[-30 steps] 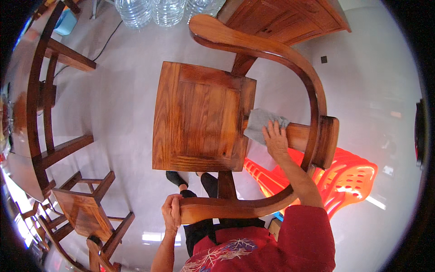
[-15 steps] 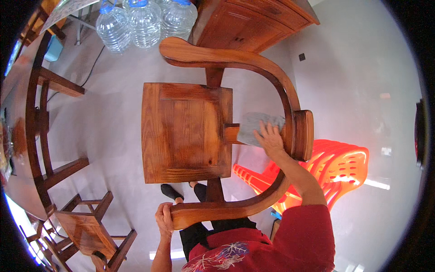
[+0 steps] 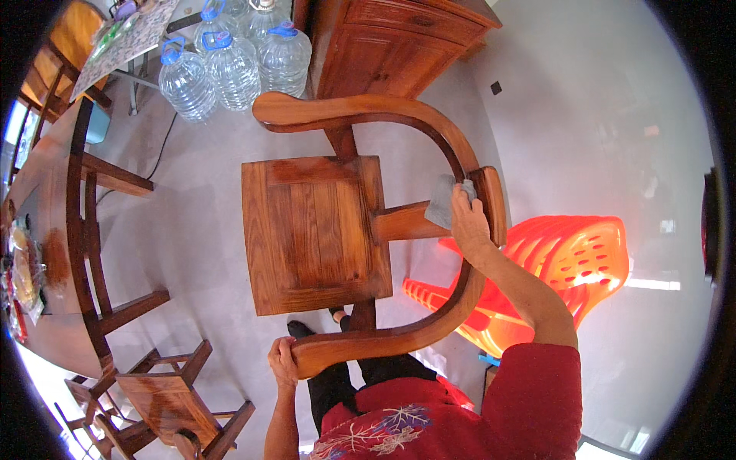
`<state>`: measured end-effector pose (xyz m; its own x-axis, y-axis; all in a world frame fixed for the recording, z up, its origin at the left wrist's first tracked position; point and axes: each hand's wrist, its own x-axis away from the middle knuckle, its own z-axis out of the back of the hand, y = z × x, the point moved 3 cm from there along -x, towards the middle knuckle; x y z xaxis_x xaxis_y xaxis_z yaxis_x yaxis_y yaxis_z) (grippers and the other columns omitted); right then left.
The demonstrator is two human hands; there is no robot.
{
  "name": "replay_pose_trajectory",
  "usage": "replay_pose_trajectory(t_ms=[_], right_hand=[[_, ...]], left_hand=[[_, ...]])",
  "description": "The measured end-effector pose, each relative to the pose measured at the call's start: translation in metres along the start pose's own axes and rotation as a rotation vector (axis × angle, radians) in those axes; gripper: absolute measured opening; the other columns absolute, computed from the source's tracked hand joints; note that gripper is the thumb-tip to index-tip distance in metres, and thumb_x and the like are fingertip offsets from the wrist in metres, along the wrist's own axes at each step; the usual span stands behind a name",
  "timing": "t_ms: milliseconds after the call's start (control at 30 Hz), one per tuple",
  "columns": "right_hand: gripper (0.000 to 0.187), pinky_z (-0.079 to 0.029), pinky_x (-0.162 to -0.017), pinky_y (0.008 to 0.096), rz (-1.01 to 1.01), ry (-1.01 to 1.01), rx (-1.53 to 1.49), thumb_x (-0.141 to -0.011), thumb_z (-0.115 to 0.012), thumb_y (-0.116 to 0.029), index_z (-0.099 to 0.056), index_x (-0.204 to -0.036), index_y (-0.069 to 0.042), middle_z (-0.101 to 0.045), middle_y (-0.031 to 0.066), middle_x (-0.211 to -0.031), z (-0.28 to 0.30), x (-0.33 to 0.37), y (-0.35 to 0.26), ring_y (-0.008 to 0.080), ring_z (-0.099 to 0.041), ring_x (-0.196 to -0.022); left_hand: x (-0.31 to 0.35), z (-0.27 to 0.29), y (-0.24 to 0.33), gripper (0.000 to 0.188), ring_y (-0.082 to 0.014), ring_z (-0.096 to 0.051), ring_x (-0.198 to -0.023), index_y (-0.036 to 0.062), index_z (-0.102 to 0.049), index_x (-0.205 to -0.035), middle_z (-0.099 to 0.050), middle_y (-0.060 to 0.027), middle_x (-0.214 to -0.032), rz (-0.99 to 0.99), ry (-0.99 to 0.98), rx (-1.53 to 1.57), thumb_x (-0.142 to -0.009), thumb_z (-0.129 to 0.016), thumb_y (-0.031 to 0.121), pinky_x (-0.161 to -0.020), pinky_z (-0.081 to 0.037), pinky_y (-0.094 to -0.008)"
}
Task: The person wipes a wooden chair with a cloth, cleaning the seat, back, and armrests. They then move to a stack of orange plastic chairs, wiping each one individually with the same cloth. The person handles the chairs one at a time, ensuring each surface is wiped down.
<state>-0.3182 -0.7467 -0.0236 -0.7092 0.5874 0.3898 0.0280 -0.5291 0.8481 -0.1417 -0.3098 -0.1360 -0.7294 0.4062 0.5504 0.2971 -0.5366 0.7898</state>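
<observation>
A brown wooden armchair [image 3: 310, 238] with a curved top rail stands in front of me, its square seat to the left and its backrest to the right. My left hand [image 3: 283, 362] is wrapped round the tip of the near armrest [image 3: 360, 346]. My right hand [image 3: 470, 222] presses a grey cloth [image 3: 440, 202] against the backrest, close under the raised middle of the rail. Part of the cloth hides beneath my fingers, which are closed over it. The central back slat [image 3: 404, 220] runs from the seat to the cloth.
Stacked orange plastic chairs [image 3: 579, 261] stand right of the armchair. Clear water jugs [image 3: 231, 73] and a wooden cabinet [image 3: 391, 50] are at the far side. A wooden table [image 3: 57, 261] lines the left, with a wooden stool-like chair [image 3: 169, 406] at the lower left.
My right hand has drawn the cloth up against the rail, and the cloth is now bunched instead of spread. More of the slat shows. My left hand keeps its hold; the view has shifted slightly.
</observation>
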Motion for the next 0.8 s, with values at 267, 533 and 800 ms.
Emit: replay_pose_trajectory(t_ms=[267,533,800], right_hand=[[0.042,-0.032,-0.08,0.04,0.038,-0.237,-0.47,-0.078,-0.061,-0.022,-0.062,-0.116,-0.002,-0.047,0.0144,-0.125,0.049,0.099,0.036,0.0291,-0.042,-0.111],[0.053,-0.048,-0.067,0.0474,-0.659,0.296,-0.825,-0.073,-0.064,-0.009,-0.054,-0.123,-0.025,-0.046,0.0182,-0.113,0.021,0.102,0.052,0.0349,-0.054,-0.093],[0.051,-0.052,-0.078,0.0473,-0.535,0.076,-1.304,-0.081,-0.06,-0.015,-0.048,-0.127,-0.034,-0.047,0.0203,-0.107,-0.006,0.006,0.084,0.0387,-0.058,-0.096]], left_hand=[[0.001,-0.001,0.002,0.04,-0.0203,-0.058,-0.075,-0.0066,-0.063,-0.081,-0.064,-0.0128,-0.076,-0.079,-0.023,0.021,-0.092,-0.043,0.027,-0.075,-0.046,-0.0326],[0.0,-0.004,0.009,0.044,-0.0201,-0.057,-0.073,-0.0074,-0.063,-0.078,-0.064,-0.0135,-0.075,-0.146,-0.013,-0.001,-0.093,-0.043,0.028,-0.073,-0.045,-0.0335],[0.0,0.0,0.003,0.042,-0.0204,-0.057,-0.073,-0.0062,-0.062,-0.078,-0.063,-0.0123,-0.075,-0.135,0.003,-0.027,-0.093,-0.042,0.028,-0.073,-0.045,-0.0342]])
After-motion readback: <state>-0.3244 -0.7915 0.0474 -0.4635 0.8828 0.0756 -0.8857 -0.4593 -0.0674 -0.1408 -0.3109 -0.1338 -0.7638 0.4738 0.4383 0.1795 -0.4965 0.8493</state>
